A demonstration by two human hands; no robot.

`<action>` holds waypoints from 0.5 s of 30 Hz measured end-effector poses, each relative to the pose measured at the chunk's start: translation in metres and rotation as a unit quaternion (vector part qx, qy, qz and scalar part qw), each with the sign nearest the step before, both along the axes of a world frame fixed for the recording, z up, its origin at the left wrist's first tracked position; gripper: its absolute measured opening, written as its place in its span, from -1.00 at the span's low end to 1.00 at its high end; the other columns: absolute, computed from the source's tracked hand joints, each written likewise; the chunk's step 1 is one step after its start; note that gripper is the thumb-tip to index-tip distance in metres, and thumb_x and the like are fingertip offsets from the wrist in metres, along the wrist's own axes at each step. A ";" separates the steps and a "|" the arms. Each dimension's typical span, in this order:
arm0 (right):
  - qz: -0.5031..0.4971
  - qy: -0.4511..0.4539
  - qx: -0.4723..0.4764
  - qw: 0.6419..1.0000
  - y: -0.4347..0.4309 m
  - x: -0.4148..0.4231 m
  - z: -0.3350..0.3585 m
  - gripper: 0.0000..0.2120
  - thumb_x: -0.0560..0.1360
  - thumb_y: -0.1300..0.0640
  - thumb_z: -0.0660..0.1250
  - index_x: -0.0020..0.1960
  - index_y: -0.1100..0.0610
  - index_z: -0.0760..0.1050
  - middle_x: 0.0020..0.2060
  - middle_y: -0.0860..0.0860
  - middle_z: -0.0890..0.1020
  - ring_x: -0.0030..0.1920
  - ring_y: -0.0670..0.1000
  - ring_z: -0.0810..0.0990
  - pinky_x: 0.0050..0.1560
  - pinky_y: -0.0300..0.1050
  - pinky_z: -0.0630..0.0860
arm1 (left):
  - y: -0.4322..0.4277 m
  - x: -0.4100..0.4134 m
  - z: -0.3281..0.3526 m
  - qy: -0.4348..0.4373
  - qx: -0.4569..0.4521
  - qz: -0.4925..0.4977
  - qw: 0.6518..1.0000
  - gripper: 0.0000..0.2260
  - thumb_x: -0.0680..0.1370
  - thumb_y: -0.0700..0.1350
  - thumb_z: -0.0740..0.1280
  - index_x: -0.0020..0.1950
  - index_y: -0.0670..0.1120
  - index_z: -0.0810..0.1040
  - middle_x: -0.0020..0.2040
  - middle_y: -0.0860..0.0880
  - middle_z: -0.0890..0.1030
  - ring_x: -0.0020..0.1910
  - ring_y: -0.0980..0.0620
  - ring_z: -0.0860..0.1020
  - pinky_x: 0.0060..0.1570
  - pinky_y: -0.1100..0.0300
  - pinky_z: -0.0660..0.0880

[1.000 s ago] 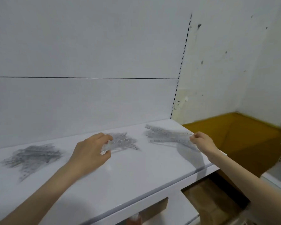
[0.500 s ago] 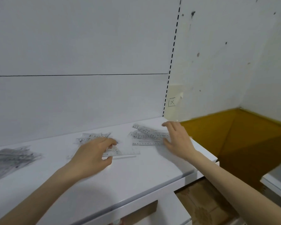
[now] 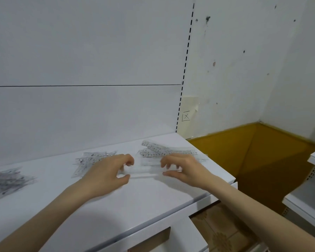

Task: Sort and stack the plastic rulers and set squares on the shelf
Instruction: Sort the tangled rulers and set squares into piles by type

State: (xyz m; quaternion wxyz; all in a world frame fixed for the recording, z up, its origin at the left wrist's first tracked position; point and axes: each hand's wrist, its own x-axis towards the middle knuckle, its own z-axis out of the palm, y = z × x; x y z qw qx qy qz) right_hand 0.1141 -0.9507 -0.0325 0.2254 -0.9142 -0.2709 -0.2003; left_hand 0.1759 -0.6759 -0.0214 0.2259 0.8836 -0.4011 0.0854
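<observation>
Three heaps of clear plastic pieces lie on the white shelf [image 3: 153, 200]. A blurred heap [image 3: 5, 180] is at the far left. A pile of set squares [image 3: 91, 160] sits behind my left hand [image 3: 107, 173]. A pile of straight rulers [image 3: 164, 151] lies behind my right hand [image 3: 185, 168]. Between the two hands, just above the shelf, is a clear ruler [image 3: 144, 170], blurred by motion. My left thumb and curled fingers pinch its left end. My right thumb and curled fingers pinch its right end.
A white back panel rises behind the shelf, with a slotted upright [image 3: 185, 70] at its right end. Right of the shelf edge there is a drop to a yellow-brown floor [image 3: 262, 160]. Another white shelf unit [image 3: 309, 193] stands at the far right.
My right hand has left the ruler pile and come toward the left hand. Both hands now hold one clear ruler between them in front of the piles.
</observation>
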 end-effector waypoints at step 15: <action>-0.294 0.087 -0.103 0.946 -0.037 0.086 -0.033 -0.72 0.58 0.19 0.11 0.01 0.24 0.59 -0.04 0.07 0.57 0.11 0.18 0.50 0.09 0.05 0.44 | 0.066 0.003 -0.008 0.014 -0.057 0.082 0.995 -0.71 0.33 0.20 0.14 0.01 0.25 0.47 0.09 0.32 0.47 0.06 0.26 0.45 -0.12 0.27 0.42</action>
